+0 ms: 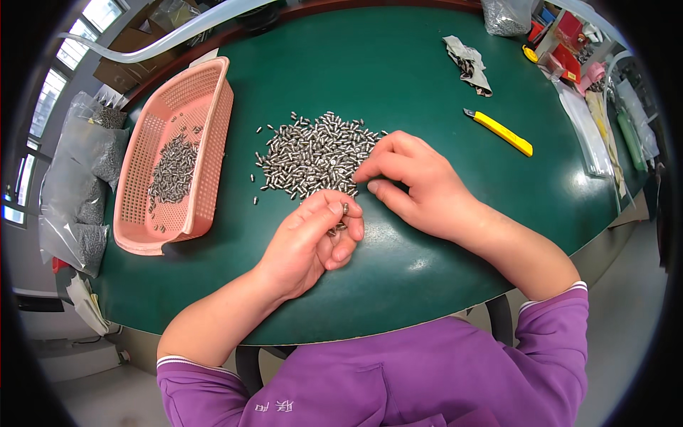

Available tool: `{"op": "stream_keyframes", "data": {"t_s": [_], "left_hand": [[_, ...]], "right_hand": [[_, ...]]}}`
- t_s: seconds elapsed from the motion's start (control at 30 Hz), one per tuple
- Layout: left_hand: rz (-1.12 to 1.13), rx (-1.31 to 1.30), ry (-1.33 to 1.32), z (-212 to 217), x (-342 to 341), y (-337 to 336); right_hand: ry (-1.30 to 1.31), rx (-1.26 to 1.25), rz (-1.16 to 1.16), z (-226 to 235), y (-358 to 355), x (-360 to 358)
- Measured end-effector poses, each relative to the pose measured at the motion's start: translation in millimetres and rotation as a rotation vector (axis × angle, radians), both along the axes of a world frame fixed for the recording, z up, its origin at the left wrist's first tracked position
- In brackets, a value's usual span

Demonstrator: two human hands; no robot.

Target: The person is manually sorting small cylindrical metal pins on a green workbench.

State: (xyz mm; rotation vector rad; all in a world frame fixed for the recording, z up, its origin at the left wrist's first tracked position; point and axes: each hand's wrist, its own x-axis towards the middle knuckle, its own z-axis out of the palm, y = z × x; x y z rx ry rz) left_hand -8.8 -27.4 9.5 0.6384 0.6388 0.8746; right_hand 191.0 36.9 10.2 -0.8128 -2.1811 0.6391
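Note:
A heap of small shiny metal parts (313, 153), short and rounded, lies in the middle of the green table, with a few strays on its left. My left hand (306, 242) is just in front of the heap, its fingers curled around a few of these metal parts (346, 208); one shows between thumb and index finger. At the heap's right edge is my right hand (427, 185), palm down and fingers bent. A small gap separates its thumb and index fingertips, and no part is visible between them.
A pink perforated basket (219, 135) at left holds more metal parts (174, 169). Filled clear bags (71, 192) stand beyond it. A yellow utility knife (501, 134) and crumpled wrapping (467, 64) lie at right. Red bins (565, 62) and plastic sleeves (583, 132) line the right edge.

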Motion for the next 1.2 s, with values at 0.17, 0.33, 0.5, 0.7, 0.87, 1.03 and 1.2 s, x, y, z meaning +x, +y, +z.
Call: {"op": "stream_keyframes", "data": {"t_s": [0.17, 0.33, 0.5, 0.7, 0.87, 1.03, 1.2], "left_hand": [[0.020, -0.002, -0.003, 1.3, -1.3, -1.2], [0.053, -0.015, -0.011, 1.8, -0.4, -2.0], [0.044, 0.005, 0.028, 0.9, 0.8, -1.3], [0.059, 0.010, 0.095, 2.2, 3.0, -2.6], [0.064, -0.003, 0.039, 3.4, 2.0, -1.9], [0.084, -0.020, 0.026, 2.8, 1.5, -2.5], [0.081, -0.014, 0.026, 3.1, 0.9, -2.7]], "right_hand": [[-0.161, 0.131, 0.032, -1.1, -2.4, -1.4], [-0.187, 0.141, 0.020, -1.2, -4.4, -2.7], [-0.202, 0.058, -0.015, 1.8, -4.6, -0.8], [-0.088, 0.028, -0.045, 6.5, -2.6, 0.5], [-0.142, 0.064, -0.032, 3.5, -1.0, 3.8], [-0.237, 0.141, 0.097, 1.8, -3.0, 1.3], [-0.257, 0.206, 0.059, 6.0, -4.1, 3.7]]}}
